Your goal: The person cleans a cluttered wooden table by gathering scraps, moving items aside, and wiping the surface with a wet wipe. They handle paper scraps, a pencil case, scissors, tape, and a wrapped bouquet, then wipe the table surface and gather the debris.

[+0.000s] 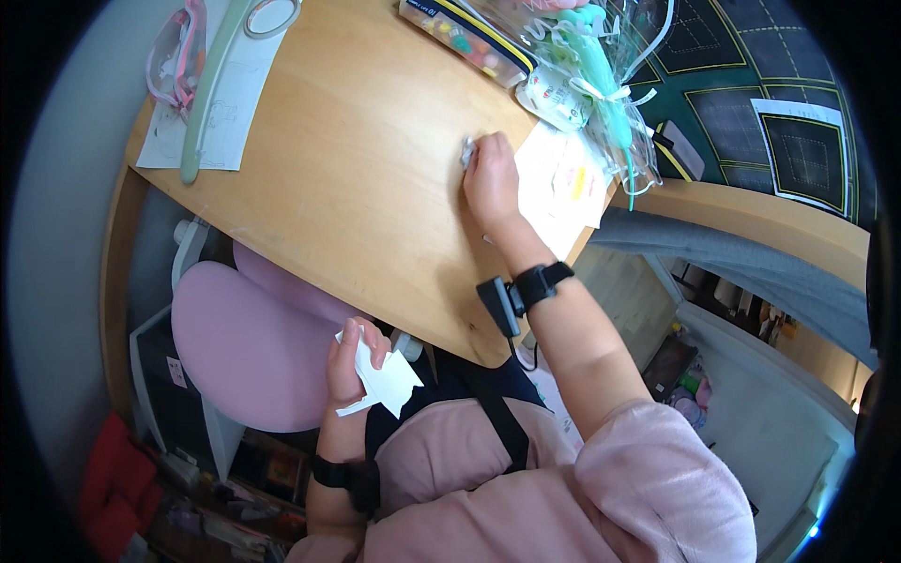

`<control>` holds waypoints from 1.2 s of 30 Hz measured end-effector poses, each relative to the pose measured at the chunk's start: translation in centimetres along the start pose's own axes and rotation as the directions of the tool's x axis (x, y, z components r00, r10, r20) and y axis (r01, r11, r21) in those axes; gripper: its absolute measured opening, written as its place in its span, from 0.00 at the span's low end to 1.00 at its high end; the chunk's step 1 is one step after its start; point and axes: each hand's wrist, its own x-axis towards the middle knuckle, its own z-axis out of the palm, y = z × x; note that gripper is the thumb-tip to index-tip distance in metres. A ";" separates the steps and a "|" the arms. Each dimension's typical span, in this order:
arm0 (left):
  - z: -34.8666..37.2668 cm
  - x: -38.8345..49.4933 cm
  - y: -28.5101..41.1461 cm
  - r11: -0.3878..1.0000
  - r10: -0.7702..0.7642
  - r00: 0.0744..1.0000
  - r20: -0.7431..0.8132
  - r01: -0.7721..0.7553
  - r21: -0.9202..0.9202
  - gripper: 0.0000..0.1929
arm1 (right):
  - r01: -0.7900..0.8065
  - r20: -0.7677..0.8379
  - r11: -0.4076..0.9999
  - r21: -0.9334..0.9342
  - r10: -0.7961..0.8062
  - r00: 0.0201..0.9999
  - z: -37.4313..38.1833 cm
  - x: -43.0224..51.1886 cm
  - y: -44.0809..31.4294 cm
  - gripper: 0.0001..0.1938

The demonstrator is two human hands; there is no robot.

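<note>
My right hand [493,179] rests on the wooden desk [359,162], fingers closed around a small crumpled white-grey wad [467,151], perhaps tissue or paper. Most of the wad is hidden by the fingers. In front of my body, below the desk's front edge, my left hand [348,366] grips several cut pieces of white paper [391,380] with jagged edges. White paper sheets [556,176] lie on the desk just right of my right hand. Each of my wrists wears a black strap, and the right one carries a small device [500,306].
A clear pencil case [471,46] and a plastic-wrapped green bouquet [598,77] line the desk's back right. At the left lie a pale green strip-shaped object [211,91], a tape roll [271,15] and a pink-edged pouch [176,63]. A pink chair [246,352] stands against the desk front.
</note>
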 end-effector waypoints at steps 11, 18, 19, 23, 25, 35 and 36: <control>-1.8 -0.2 -0.2 0.999 0.021 1.000 -0.022 -0.022 -0.047 0.19 | -0.105 -0.032 0.994 0.040 0.106 0.994 -0.8 4.6 6.1 0.05; -4.5 0.0 -1.0 0.992 0.029 0.984 -0.178 -0.050 -0.113 0.19 | 0.047 0.056 0.999 0.008 -0.047 0.997 0.6 -1.8 -1.2 0.09; -5.0 -0.1 -1.1 0.990 0.000 0.966 -0.258 -0.035 -0.134 0.19 | 0.061 0.086 0.998 0.014 -0.061 0.994 0.7 -2.6 -2.1 0.09; -6.9 0.0 -1.5 0.998 -0.005 0.959 -0.282 -0.012 -0.058 0.18 | -0.017 0.256 0.983 0.181 -0.031 0.966 0.0 -4.8 -3.3 0.07; -7.4 0.0 -1.9 0.999 -0.011 0.966 -0.258 0.000 -0.043 0.18 | -0.480 0.524 0.780 0.401 0.234 0.819 -2.1 -6.6 -3.1 0.07; -7.2 0.2 -2.7 0.997 -0.056 0.973 -0.225 0.041 -0.070 0.19 | -0.729 0.701 -0.100 0.678 0.386 0.599 -6.6 -5.9 -1.4 0.12; -7.2 0.1 -2.5 0.998 -0.048 0.975 -0.216 0.037 -0.053 0.19 | -0.730 0.681 -0.048 0.682 0.405 0.610 -6.1 -5.0 -1.1 0.11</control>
